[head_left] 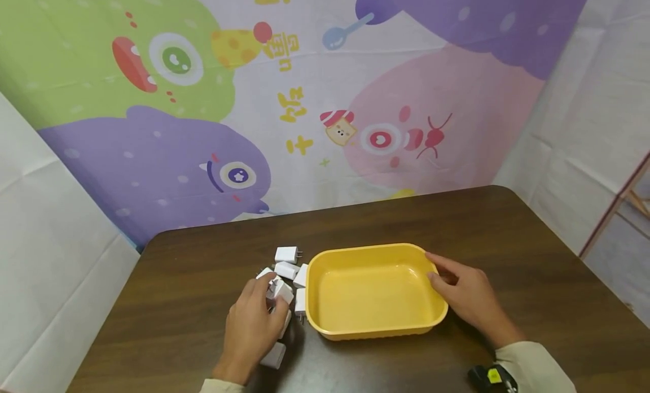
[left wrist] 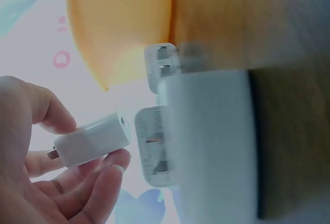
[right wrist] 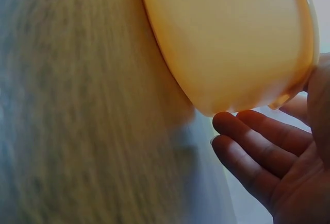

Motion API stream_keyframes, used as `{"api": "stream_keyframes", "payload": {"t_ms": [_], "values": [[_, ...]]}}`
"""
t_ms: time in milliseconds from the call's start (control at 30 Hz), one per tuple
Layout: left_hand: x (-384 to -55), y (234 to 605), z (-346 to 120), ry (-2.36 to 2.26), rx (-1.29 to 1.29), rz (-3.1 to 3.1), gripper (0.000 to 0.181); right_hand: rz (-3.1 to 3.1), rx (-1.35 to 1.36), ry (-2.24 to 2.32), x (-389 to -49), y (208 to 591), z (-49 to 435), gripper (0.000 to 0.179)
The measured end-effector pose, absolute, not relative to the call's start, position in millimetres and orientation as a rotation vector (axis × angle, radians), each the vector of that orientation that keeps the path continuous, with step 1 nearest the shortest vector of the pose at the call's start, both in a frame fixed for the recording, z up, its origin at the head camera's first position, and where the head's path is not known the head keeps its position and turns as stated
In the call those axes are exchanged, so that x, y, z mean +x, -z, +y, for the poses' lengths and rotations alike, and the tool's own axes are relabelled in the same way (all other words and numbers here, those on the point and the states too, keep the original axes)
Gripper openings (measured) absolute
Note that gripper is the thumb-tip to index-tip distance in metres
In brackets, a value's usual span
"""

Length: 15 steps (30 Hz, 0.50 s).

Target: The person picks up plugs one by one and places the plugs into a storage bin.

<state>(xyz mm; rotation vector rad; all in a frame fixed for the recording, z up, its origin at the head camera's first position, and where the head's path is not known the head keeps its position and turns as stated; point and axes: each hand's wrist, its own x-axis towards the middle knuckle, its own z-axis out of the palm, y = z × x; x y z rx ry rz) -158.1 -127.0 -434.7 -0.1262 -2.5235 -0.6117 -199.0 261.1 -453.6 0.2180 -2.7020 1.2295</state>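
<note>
My left hand pinches a white charger plug between thumb and fingers, its metal prongs facing the palm in the left wrist view. Around that hand lie several more white charger plugs, some partly hidden behind the fingers. To their right stands a yellow plastic basin with nothing in it. My right hand holds the basin's right end, thumb at the rim and fingers against the outer wall, as the right wrist view shows from below.
Everything rests on a dark brown wooden table. Close to the basin's left wall sit some plugs, and a greyish one lies nearer the front. A cartoon-printed cloth hangs behind the table. A black strap device is on the right wrist.
</note>
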Motion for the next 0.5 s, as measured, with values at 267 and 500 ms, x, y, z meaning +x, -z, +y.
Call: {"api": "stream_keyframes", "payload": {"t_ms": [267, 500], "values": [[-159, 427, -123, 0.639, -0.117, -2.515, 0.041, -2.713, 0.199, -1.24, -199, 453, 261, 0.046], [-161, 423, -117, 0.72, -0.096, -2.546, 0.036, -2.72, 0.192, -1.278, -200, 453, 259, 0.047]]}}
